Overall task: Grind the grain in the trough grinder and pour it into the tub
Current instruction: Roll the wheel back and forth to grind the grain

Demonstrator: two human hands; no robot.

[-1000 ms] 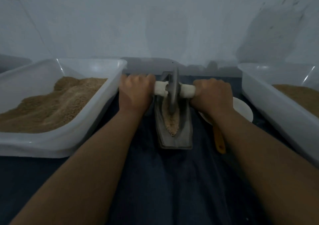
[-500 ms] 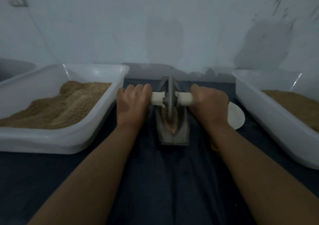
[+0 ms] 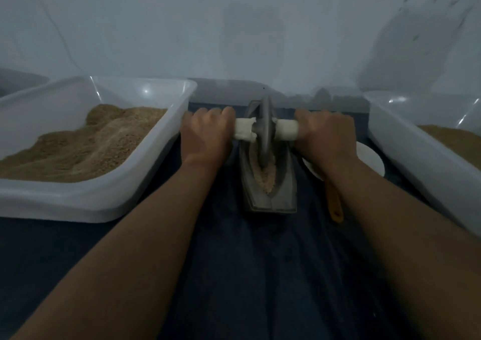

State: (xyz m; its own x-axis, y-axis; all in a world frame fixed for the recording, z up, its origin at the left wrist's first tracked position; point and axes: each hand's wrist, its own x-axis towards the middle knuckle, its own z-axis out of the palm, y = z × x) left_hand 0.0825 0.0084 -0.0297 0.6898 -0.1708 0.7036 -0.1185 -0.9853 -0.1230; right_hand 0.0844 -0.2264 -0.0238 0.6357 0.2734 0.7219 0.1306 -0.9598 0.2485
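White axle (image 3: 286,132) gripped by left hand (image 3: 207,137) and right hand (image 3: 325,139).

A grey boat-shaped trough grinder (image 3: 269,183) was set on the dark cloth between two white tubs. Pale grain (image 3: 265,178) lay in its groove, where the grey wheel (image 3: 265,128) stood upright. The left tub (image 3: 78,199) was filled with brown meal.
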